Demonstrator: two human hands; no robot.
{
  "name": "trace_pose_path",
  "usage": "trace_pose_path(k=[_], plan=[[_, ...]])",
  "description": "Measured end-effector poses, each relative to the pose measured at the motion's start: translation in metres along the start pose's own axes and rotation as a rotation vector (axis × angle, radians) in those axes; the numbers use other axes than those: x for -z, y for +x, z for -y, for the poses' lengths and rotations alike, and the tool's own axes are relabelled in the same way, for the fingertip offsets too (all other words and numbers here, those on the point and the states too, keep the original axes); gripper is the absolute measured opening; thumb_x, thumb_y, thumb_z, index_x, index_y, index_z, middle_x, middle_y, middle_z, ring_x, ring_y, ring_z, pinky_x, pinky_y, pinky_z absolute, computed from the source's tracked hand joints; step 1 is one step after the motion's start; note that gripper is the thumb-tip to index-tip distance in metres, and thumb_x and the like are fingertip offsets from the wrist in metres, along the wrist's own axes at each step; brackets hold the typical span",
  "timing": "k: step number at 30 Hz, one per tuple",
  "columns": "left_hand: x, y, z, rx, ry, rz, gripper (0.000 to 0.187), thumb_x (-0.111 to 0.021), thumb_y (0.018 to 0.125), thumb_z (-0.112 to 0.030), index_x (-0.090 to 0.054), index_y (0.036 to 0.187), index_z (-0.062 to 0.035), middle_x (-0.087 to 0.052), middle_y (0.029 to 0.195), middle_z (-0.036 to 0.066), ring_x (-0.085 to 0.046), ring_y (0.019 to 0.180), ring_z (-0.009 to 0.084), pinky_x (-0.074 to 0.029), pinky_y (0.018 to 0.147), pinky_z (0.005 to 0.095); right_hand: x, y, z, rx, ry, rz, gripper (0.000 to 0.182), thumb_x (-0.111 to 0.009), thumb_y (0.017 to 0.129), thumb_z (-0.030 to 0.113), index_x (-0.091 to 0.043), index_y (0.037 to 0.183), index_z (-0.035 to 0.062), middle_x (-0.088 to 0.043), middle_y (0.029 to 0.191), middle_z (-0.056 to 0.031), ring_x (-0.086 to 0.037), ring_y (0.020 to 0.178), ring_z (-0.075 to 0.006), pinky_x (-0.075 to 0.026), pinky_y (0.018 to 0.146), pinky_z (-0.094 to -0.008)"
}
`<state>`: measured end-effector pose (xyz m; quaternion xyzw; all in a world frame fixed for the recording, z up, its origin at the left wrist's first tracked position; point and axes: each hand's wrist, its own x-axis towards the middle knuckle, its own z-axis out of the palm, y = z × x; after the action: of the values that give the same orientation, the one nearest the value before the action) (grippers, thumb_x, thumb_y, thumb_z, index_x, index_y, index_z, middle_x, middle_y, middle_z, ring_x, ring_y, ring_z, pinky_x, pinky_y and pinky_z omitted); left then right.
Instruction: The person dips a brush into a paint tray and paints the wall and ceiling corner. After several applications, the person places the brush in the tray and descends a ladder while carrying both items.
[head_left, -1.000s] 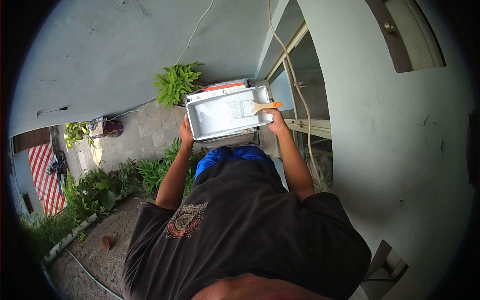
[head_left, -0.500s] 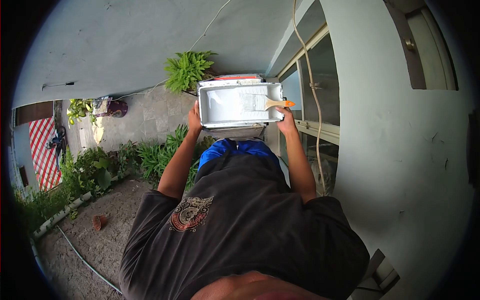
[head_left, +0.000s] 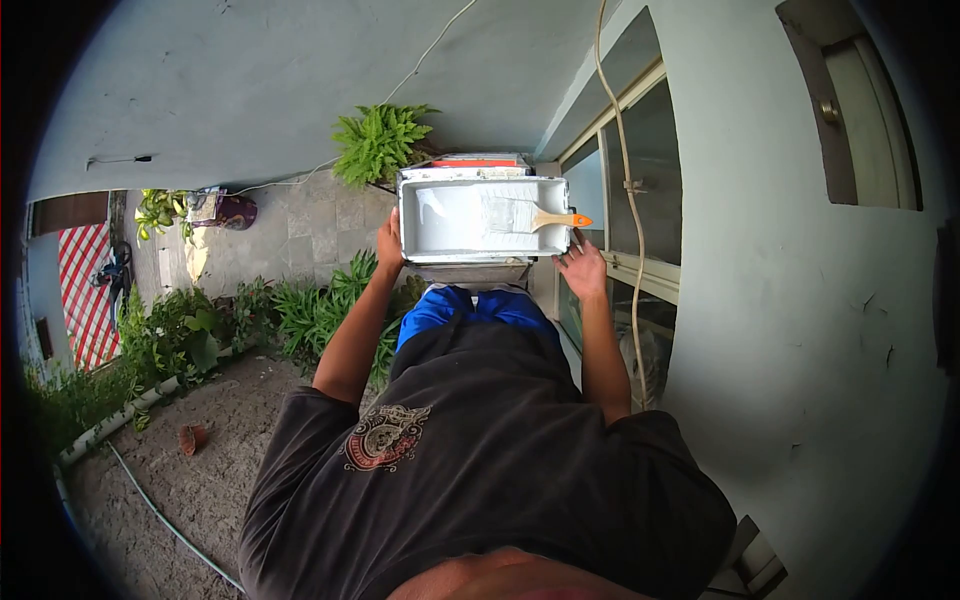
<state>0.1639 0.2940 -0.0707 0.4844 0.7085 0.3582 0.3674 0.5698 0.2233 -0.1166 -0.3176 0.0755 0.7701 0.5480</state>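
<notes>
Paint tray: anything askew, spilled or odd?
No spill shows. The brush lies in the paint tray with its orange handle tip poking over the right rim. The wall alongside has cracks and chipped spots.

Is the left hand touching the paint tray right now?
Touching. The head view shows the left hand pressed against the paint tray at its left wall, with no gap between them.

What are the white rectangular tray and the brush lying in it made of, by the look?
White rectangular paint tray: probably moulded plastic, maybe painted metal; thin upright walls, rounded corners, coated in glossy white paint, so the base material is hidden. Flat brush: pale tan handle looks like bare wood with an orange tip; the bristles are white with paint, fibre type unclear.
</notes>
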Motion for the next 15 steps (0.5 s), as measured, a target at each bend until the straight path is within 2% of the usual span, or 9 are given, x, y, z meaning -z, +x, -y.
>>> trace_pose_path(k=[1,3,4,7,8,9,11,12,15], plan=[[0.003,0.0,0.008,-0.003,0.024,0.01,0.06,-0.031,0.103,-0.044,-0.063,0.092,0.0057,-0.062,0.07,0.018,-0.057,0.063,0.0257,-0.044,0.061,0.0403,0.017,0.012,-0.007,0.0,0.001,0.007,0.049,-0.056,0.089,0.033,-0.047,0.134,0.0168,-0.049,0.129,-0.0072,-0.043,0.123,-0.0261,-0.033,0.105,-0.0489],[0.003,0.001,0.014,0.017,0.041,0.026,0.06,-0.031,0.103,-0.044,-0.062,0.09,0.0055,-0.061,0.067,0.017,-0.056,0.06,0.0262,-0.044,0.06,0.0402,0.051,0.03,-0.016,-0.061,-0.091,-0.42,0.049,-0.056,0.088,0.038,-0.05,0.132,0.0181,-0.048,0.128,-0.0071,-0.042,0.124,-0.0266,-0.032,0.105,-0.0491],[0.002,0.0,0.016,0.016,0.009,0.014,0.059,-0.031,0.103,-0.044,-0.061,0.09,0.0055,-0.061,0.067,0.017,-0.055,0.06,0.0258,-0.044,0.06,0.04,0.065,0.042,-0.021,-0.103,-0.146,-0.458,0.043,-0.051,0.09,0.039,-0.052,0.129,0.0193,-0.05,0.128,-0.0055,-0.043,0.123,-0.0256,-0.033,0.105,-0.0492],[0.001,0.001,0.018,0.007,0.008,0.006,0.059,-0.03,0.103,-0.043,-0.061,0.09,0.0054,-0.06,0.068,0.016,-0.054,0.061,0.0244,-0.043,0.061,0.0394,0.062,0.07,-0.037,-0.154,-0.191,-0.402,0.039,-0.05,0.091,0.035,-0.053,0.128,0.0212,-0.055,0.126,-0.0072,-0.048,0.119,-0.0201,-0.03,0.104,-0.0494],[0.002,0.001,0.019,-0.002,0.038,0.004,0.059,-0.03,0.104,-0.043,-0.061,0.091,0.0054,-0.06,0.068,0.016,-0.054,0.061,0.0234,-0.044,0.061,0.0391,0.06,0.081,-0.044,-0.163,-0.169,-0.389,0.037,-0.046,0.095,0.033,-0.053,0.129,0.0204,-0.057,0.125,-0.0051,-0.048,0.119,-0.0184,-0.033,0.104,-0.0468],[0.002,0.0,0.018,-0.003,0.04,0.004,0.059,-0.03,0.104,-0.043,-0.061,0.091,0.0054,-0.06,0.068,0.016,-0.054,0.061,0.0234,-0.044,0.061,0.0391,0.062,0.088,-0.053,-0.164,-0.167,-0.388,0.037,-0.046,0.095,0.033,-0.053,0.129,0.0204,-0.057,0.125,-0.0051,-0.048,0.119,-0.0184,-0.033,0.104,-0.0468],[0.003,0.0,0.016,0.057,0.044,0.025,0.058,-0.03,0.104,-0.042,-0.061,0.092,0.0053,-0.061,0.069,0.015,-0.055,0.063,0.0213,-0.044,0.062,0.0385,0.056,0.101,-0.069,-0.086,-0.135,-0.282,0.038,-0.042,0.098,0.034,-0.052,0.13,0.017,-0.057,0.126,-0.0034,-0.048,0.12,-0.0185,-0.035,0.105,-0.0411],[0.001,-0.001,0.015,0.004,0.045,-0.007,0.057,-0.03,0.104,-0.041,-0.061,0.091,0.005,-0.06,0.069,0.013,-0.055,0.064,0.0196,-0.044,0.062,0.0377,0.052,0.101,-0.073,-0.077,-0.138,-0.277,0.04,-0.04,0.1,0.036,-0.049,0.132,0.0131,-0.055,0.128,-0.0029,-0.047,0.122,-0.0193,-0.036,0.106,-0.036],[0.002,0.0,0.017,0.022,0.014,-0.003,0.057,-0.03,0.104,-0.041,-0.061,0.092,0.0048,-0.06,0.069,0.012,-0.055,0.064,0.0197,-0.044,0.062,0.0373,0.058,0.098,-0.078,-0.076,-0.072,-0.256,0.041,-0.04,0.1,0.036,-0.048,0.132,0.013,-0.054,0.129,-0.0032,-0.046,0.122,-0.0193,-0.036,0.107,-0.0362]])
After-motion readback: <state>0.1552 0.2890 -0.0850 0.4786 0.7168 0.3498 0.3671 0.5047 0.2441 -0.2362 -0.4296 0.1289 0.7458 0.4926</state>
